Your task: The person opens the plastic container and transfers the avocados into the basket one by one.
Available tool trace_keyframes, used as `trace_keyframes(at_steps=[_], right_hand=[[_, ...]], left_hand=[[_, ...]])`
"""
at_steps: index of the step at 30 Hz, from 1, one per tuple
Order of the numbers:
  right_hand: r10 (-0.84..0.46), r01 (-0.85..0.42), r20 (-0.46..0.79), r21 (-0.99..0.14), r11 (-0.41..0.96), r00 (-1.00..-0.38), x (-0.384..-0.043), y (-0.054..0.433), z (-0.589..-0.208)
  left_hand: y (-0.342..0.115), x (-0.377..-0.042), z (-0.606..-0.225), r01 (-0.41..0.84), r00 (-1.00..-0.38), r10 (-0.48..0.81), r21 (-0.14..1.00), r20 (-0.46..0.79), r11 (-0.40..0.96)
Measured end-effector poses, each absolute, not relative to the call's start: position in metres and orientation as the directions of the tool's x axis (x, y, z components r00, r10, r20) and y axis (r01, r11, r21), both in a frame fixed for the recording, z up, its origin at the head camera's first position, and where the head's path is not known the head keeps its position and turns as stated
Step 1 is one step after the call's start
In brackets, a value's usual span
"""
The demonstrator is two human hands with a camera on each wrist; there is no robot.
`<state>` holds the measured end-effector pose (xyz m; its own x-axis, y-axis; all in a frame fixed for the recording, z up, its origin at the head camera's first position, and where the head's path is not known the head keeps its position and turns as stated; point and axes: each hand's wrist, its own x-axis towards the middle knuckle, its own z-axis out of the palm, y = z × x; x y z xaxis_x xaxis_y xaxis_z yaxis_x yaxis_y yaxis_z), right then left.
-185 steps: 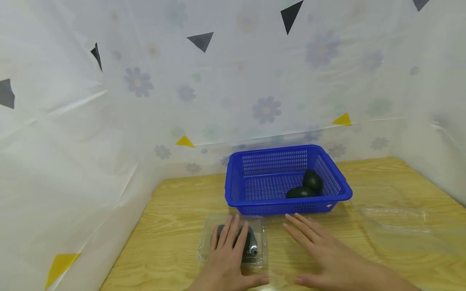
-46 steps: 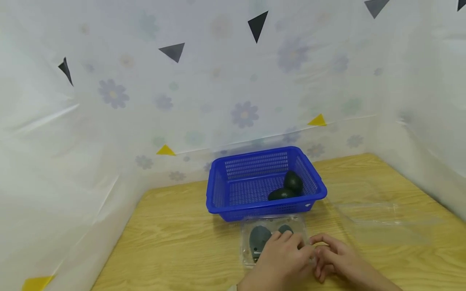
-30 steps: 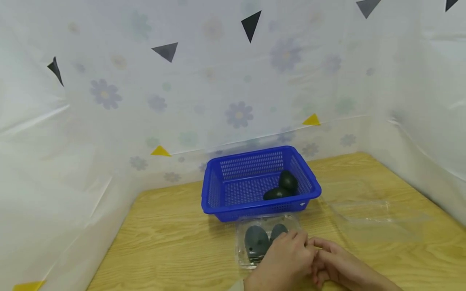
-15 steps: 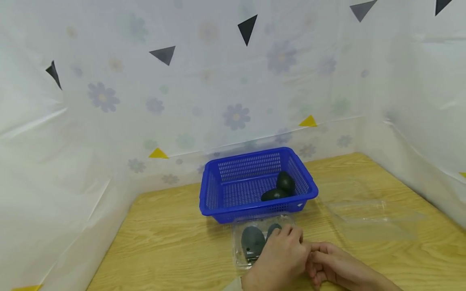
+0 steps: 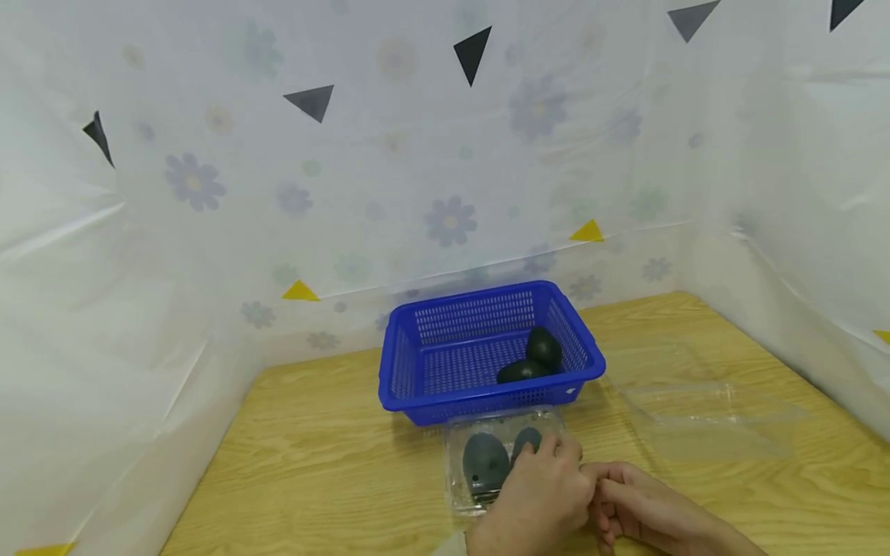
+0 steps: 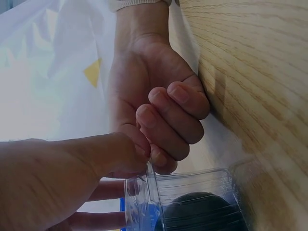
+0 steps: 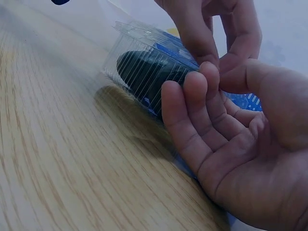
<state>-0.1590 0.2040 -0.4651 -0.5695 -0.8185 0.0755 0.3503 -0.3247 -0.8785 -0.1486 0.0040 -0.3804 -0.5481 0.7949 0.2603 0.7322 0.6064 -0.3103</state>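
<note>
A clear plastic clamshell box, closed over dark green avocados, lies on the table in front of the blue basket. My left hand reaches across its near right part and pinches the rim at the right side; in the left wrist view the thumb presses on that plastic edge. Meeting it there, my right hand has its fingers curled, with thumb and index finger at the same rim in the right wrist view. In the head view the left hand hides part of the right-hand avocado and the box's right edge.
The blue mesh basket stands behind the box, with two dark avocados in its right part. An opened clear plastic container lies to the right on the wooden table. White flowered sheeting surrounds the table.
Earlier both hands were spread, the left over the box. Since then the box has shifted right, before the basket, and both hands have closed on its right edge. Over the last second they barely move.
</note>
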Motion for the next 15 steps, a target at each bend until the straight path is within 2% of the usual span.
trace_keyframes(at_steps=[6, 15], right_hand=[[-0.814, 0.340, 0.071, -0.885, -0.318, -0.577, -0.1586, 0.2032, -0.4643], [-0.791, 0.297, 0.044, -0.913, -0.280, -0.610, -0.1570, 0.2013, -0.4621]], left_hand=[[0.0057, -0.1490, -0.3805, 0.754, -0.528, 0.820, -0.322, 0.222, 0.572], [0.0007, -0.1501, -0.3875, 0.726, -0.378, 0.868, -0.479, 0.322, 0.494]])
